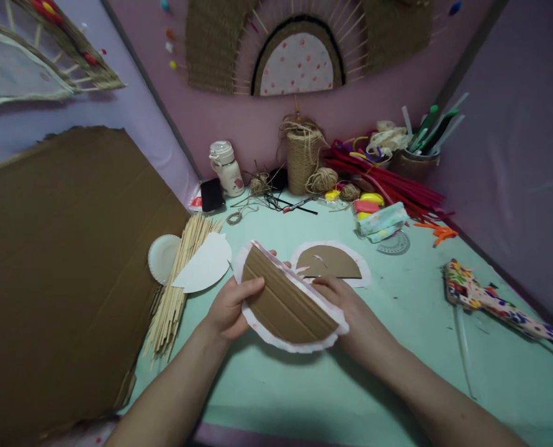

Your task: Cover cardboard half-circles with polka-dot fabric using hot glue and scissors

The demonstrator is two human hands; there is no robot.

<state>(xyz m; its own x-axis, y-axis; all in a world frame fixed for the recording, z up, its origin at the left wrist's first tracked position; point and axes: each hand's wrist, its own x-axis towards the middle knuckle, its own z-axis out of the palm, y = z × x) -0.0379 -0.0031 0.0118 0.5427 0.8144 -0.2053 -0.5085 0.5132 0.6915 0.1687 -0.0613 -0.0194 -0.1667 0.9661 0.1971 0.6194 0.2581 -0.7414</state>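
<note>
A cardboard half-circle with a wavy white paper-like border is tilted up above the table. My left hand grips its left end, thumb on the brown face and fingers behind. Along the straight upper edge, towards the right end, is my right hand. Its fingers are curled and partly hidden by the piece, and whatever they hold does not show clearly. Just beyond lies a second cardboard half-circle on a white backing, with small pale scraps on it.
Left are a large cardboard sheet, thin sticks and a white paper piece. A glue gun lies right, its cord at the edge. Behind stand a bottle, twine spool and red pipe cleaners.
</note>
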